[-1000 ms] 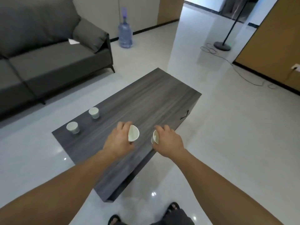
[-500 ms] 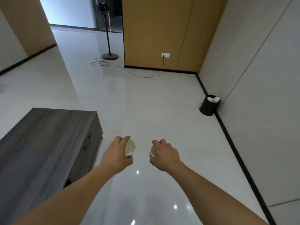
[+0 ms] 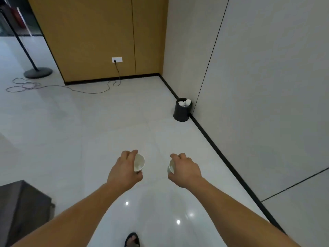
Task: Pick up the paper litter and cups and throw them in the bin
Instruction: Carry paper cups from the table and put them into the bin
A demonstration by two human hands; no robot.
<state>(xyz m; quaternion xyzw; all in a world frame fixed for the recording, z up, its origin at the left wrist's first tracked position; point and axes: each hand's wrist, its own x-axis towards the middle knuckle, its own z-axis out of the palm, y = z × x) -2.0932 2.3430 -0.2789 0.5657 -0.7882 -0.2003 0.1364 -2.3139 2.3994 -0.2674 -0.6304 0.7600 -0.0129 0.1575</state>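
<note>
L grip point(image 3: 124, 169) holds cup point(image 3: 139, 163), R grip point(image 3: 186, 171) 2nd cup point(image 3: 171, 166).

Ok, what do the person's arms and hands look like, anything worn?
No gloves, rings or watch on the left hand or right hand. No sleeves in view: the left forearm and right forearm are uncovered to the frame edge. One dark sandal shows at the bottom.

Right cup point(image 3: 171, 166) mostly behind right hand point(image 3: 186, 171); table point(image 3: 23, 209) partly off-frame left.

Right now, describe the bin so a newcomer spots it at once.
Follow the grey wall on the right toward the wood-panelled corner. The bin stands on the floor against that wall's black skirting. It is the only black round tub, with white litter inside.
</note>
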